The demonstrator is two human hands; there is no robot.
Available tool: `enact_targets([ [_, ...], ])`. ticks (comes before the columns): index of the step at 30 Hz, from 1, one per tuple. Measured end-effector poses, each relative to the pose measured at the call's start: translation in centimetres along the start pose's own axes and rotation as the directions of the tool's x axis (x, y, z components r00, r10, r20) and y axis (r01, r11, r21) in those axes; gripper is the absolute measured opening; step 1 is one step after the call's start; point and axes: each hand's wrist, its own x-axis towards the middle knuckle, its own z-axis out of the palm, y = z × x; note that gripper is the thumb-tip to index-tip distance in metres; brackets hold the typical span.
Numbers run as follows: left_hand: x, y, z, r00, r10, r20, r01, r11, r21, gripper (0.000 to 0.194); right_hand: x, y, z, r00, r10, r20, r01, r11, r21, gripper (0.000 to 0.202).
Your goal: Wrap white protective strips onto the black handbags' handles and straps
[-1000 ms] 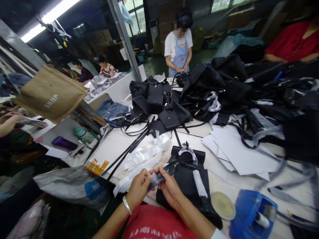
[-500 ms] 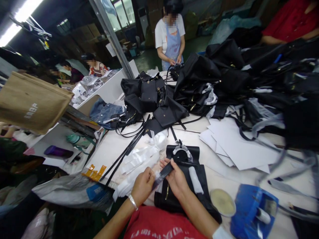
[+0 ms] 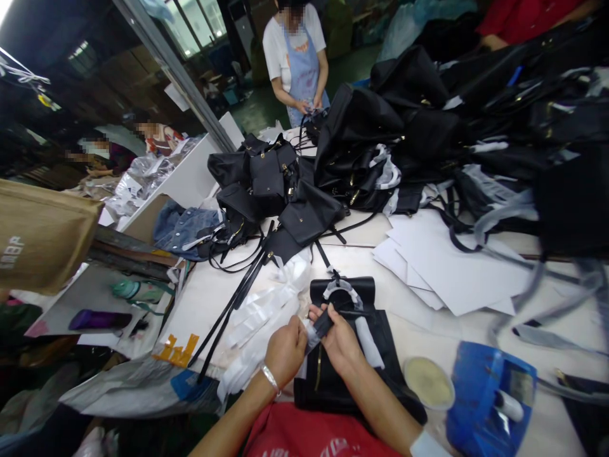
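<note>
- Clock directions: 12 points away from the wearer, frame of the head view.
- Black strap piece (image 3: 324, 325): between the two hands, over the black bag (image 3: 387, 355). Contact with the bag not resolvable.
- Long axis of the strap piece: slanted, roughly 7–8 o'clock to 1–2 o'clock. Clear film (image 3: 313, 337) at its lower end.
- Left hand (image 3: 284, 352): fingers drawn together, pinching at the film end; exact fingertip contact partly hidden. Strap piece lies toward 2–3 o'clock from these fingers.
- Right hand (image 3: 341, 341): palm turned up, thumb over the upper end of the strap piece, fingers curled beneath. Strap piece lies at 10–11 o'clock from the palm.
- Nearer hand: right for the black upper end, left for the film end.
- Black bag: flat on the table (image 3: 394, 311), under and beyond the hands; wrapped handle (image 3: 342, 292) at 12 o'clock from the right hand, white-wrapped part (image 3: 370, 343) at 3.
- Surroundings: white strips (image 3: 259, 311) at 10–11 o'clock from the left hand; round dish (image 3: 429, 383) and blue dispenser (image 3: 490, 406) at about 4 from the right hand.
</note>
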Motion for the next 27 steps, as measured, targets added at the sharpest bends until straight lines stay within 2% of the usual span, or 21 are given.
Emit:
enact_targets([
  [3, 1.0, 0.7, 0.0, 1.000, -0.001, 0.030, -0.001, 0.998, 0.061, 0.011, 0.3, 1.7, -0.2, 0.999, -0.027, -0.030, 0.027, 1.000, -0.013, 0.034],
  [7, 2.3, 1.2, 0.5, 0.997, -0.022, 0.073, 0.013, 0.993, 0.116, 0.009, 0.2, 3.5, -0.6, 0.994, -0.006, -0.114, 0.001, 0.999, -0.040, 0.040],
  [10, 3.0, 0.9, 1.2, 0.995, -0.040, 0.089, 0.031, 0.994, 0.102, 0.008, -0.4, 3.1, -1.0, 0.995, 0.025, -0.095, -0.032, 0.997, -0.074, 0.042],
  [13, 3.5, 0.5, 1.5, 0.996, -0.045, 0.080, 0.041, 0.998, 0.051, 0.010, -1.4, 2.0, -1.3, 0.997, 0.032, -0.064, -0.043, 0.981, -0.191, 0.040],
  [17, 4.1, 0.7, 1.5, 0.997, -0.040, 0.069, 0.038, 0.999, 0.023, 0.011, -2.2, 1.4, -1.1, 0.999, 0.005, -0.049, -0.025, 0.913, -0.407, 0.034],
  [20, 4.6, 1.1, 1.3, 0.997, -0.025, 0.066, 0.024, 1.000, 0.012, 0.011, -1.9, 1.6, -0.8, 0.997, -0.042, -0.057, 0.010, 0.881, -0.474, 0.035],
  [22, 4.8, 1.3, 1.1, 0.998, -0.003, 0.061, 0.007, 0.998, -0.056, 0.014, -1.6, 1.5, -0.6, 0.996, -0.067, -0.056, 0.035, 0.890, -0.454, 0.036],
  [24, 4.8, 1.1, 0.9, 0.996, 0.007, 0.088, 0.011, 0.980, -0.196, 0.017, -1.4, 1.3, -0.6, 0.996, -0.071, -0.056, 0.042, 0.910, -0.413, 0.038],
  [27, 4.5, 0.0, 0.4, 0.984, 0.011, 0.178, 0.073, 0.885, -0.460, 0.022, -1.4, 0.7, -0.6, 0.997, -0.068, -0.035, 0.052, 0.939, -0.341, 0.037],
])
